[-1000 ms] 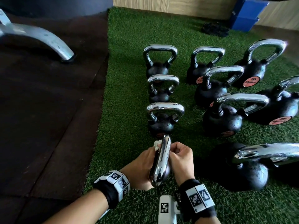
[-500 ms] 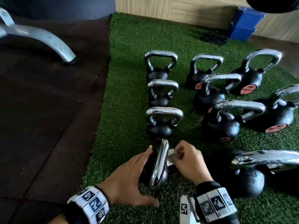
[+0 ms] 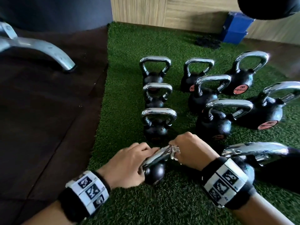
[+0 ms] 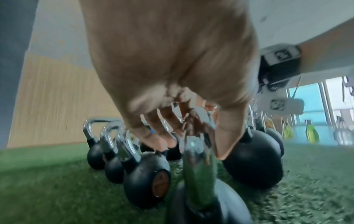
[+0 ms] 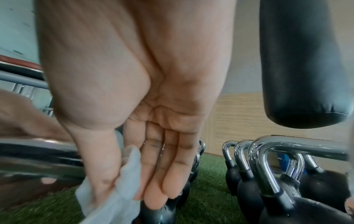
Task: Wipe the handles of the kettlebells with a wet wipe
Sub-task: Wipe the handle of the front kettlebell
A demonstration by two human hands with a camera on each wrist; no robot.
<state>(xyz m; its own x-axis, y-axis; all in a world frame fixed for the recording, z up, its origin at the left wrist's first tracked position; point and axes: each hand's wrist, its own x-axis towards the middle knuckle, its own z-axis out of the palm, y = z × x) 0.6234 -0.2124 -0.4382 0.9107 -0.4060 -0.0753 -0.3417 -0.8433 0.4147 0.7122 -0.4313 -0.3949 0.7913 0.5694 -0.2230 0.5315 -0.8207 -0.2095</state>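
Right hand [image 3: 193, 151] grip pinches wipe [image 5: 114, 195] against kettlebell handle [image 3: 158, 157] on green turf [image 3: 129, 98].

Green turf [image 3: 129, 65] covers the floor on the right, dark rubber flooring [image 3: 48, 111] on the left. A curved grey metal leg [image 3: 48, 51] rests far left. A blue box [image 3: 235, 28] sits by the far wooden wall [image 3: 186, 12]. A black punching bag [image 5: 302, 60] hangs at right.

Black kettlebells [image 3: 213, 123] with chrome handles [image 3: 159, 112] stand on green turf [image 3: 126, 98]. The nearest kettlebell [image 3: 154, 173] tilts. A crumpled white wipe [image 5: 113, 198] lies against its handle.
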